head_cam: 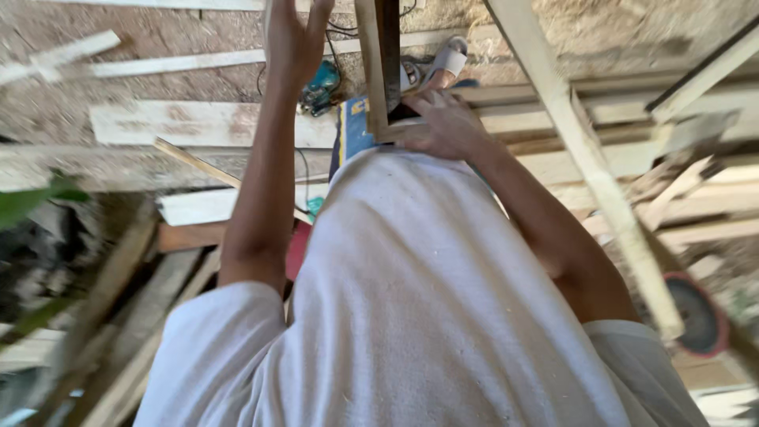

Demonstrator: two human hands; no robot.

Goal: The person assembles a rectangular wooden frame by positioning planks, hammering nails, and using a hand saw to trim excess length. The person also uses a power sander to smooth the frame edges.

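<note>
The right hand (447,126) rests with spread fingers against a narrow pale wooden strip (370,71), which stands upright just left of it — touching, though whether the hand grips it I cannot tell. The left hand (294,39) is raised with fingers open, holding nothing, well left of the strip. A teal power tool (320,87) lies between them, beyond a white shirt (427,300).

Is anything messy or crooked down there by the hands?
Yes. Wooden planks lie scattered at all angles on the dusty ground, and a teal power tool sits among them. The right hand rests by an upright plank.
</note>
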